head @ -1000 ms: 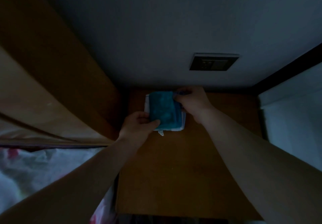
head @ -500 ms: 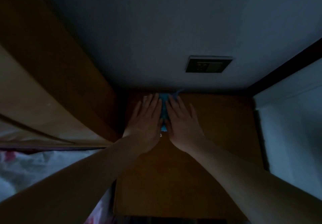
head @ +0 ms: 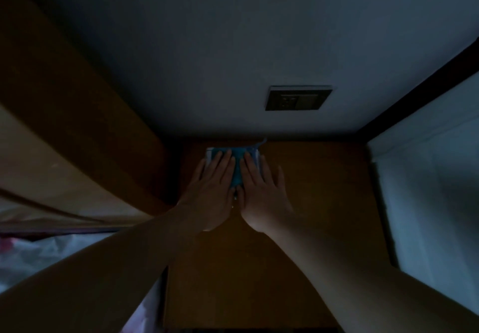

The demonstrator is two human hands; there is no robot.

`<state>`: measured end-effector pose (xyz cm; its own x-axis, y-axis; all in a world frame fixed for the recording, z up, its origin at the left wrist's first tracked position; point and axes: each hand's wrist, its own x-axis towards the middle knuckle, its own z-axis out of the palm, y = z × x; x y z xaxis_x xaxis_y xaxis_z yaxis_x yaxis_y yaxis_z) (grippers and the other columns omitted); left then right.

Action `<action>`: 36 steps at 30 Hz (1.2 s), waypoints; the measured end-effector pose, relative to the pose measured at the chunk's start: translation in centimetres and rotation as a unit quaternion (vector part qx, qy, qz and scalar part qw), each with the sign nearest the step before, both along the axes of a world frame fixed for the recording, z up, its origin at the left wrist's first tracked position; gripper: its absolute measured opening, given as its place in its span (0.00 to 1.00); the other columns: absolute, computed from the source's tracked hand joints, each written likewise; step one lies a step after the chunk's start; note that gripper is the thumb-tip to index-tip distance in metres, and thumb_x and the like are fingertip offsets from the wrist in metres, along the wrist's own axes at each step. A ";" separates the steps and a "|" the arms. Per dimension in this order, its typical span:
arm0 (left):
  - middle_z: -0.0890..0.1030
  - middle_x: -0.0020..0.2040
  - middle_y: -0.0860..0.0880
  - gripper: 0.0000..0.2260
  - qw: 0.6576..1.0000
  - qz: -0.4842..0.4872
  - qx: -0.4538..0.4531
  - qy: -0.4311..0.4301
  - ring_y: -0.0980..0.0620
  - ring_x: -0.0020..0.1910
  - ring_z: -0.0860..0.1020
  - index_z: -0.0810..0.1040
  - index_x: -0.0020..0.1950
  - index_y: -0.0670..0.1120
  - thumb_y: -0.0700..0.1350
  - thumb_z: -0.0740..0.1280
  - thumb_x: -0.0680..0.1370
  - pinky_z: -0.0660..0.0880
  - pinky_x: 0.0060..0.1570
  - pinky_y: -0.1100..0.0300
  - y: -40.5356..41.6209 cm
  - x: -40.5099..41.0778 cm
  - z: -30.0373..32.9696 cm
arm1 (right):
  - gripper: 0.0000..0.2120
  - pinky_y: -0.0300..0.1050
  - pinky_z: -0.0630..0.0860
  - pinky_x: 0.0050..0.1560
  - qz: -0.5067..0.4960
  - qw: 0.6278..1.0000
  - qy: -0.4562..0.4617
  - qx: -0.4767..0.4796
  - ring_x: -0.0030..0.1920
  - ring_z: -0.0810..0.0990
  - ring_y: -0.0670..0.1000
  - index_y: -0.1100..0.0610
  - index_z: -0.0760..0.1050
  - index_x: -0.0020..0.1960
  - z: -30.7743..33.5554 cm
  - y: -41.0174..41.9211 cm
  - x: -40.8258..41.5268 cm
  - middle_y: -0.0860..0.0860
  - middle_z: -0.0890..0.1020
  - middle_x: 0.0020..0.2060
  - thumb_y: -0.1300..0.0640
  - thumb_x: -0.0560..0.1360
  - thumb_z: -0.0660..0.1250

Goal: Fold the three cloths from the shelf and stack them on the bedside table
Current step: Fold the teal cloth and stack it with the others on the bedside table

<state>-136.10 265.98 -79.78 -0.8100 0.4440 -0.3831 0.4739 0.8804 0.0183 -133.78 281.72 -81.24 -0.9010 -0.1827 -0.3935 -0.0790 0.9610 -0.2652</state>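
A folded teal cloth (head: 237, 174) lies on top of a pale folded cloth (head: 209, 154) at the far left corner of the wooden bedside table (head: 311, 203), close to the wall. My left hand (head: 211, 190) and my right hand (head: 259, 192) lie flat, side by side, palms down on the teal cloth, fingers stretched toward the wall. Only a narrow strip of teal shows between the hands. The hands cover most of the stack, so how many cloths lie in it is hidden.
The room is very dim. A wooden headboard (head: 77, 125) rises at the left, with patterned bedding (head: 39, 260) below it. A wall socket plate (head: 298, 98) sits on the wall above the table. A pale curtain or sheet (head: 427, 190) hangs at the right.
A second ago both hands gripped the teal cloth's edges over the stack. They have since let go and flattened onto it, and now sit slightly farther toward the wall.
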 end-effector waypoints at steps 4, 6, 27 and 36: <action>0.32 0.81 0.45 0.29 1.000 0.010 0.007 -0.001 0.46 0.80 0.32 0.33 0.81 0.44 0.55 0.40 0.84 0.39 0.79 0.44 0.0 0.6 -0.4 | 0.30 0.64 0.38 0.79 0.007 1.000 -0.006 -0.013 0.80 0.30 0.53 0.50 0.33 0.82 -0.3 0.3 0.3 0.46 0.32 0.81 0.43 0.85 0.40; 0.32 0.81 0.45 0.29 1.000 0.016 0.010 -0.009 0.46 0.79 0.32 0.33 0.80 0.44 0.55 0.38 0.83 0.40 0.79 0.44 0.0 0.6 -0.9 | 0.30 0.64 0.37 0.79 0.000 1.000 -0.016 -0.024 0.80 0.29 0.53 0.49 0.32 0.82 -0.7 0.1 0.2 0.45 0.31 0.80 0.42 0.85 0.40; 0.34 0.78 0.44 0.44 0.998 0.001 0.058 -0.007 0.43 0.78 0.36 0.34 0.77 0.47 0.56 0.66 0.79 0.50 0.79 0.45 -1.8 -0.2 -1.2 | 0.43 0.49 0.76 0.68 0.010 0.991 0.022 -0.129 0.78 0.63 0.55 0.40 0.39 0.82 0.0 1.4 0.6 0.43 0.31 0.80 0.51 0.81 0.66; 0.61 0.79 0.37 0.49 0.996 0.045 0.067 0.025 0.35 0.77 0.63 0.56 0.79 0.44 0.53 0.79 0.67 0.70 0.69 0.40 -3.9 -1.3 -2.0 | 0.37 0.52 0.78 0.65 0.002 0.990 0.046 -0.130 0.78 0.61 0.57 0.38 0.40 0.82 -1.2 -1.1 -1.2 0.44 0.36 0.82 0.50 0.84 0.62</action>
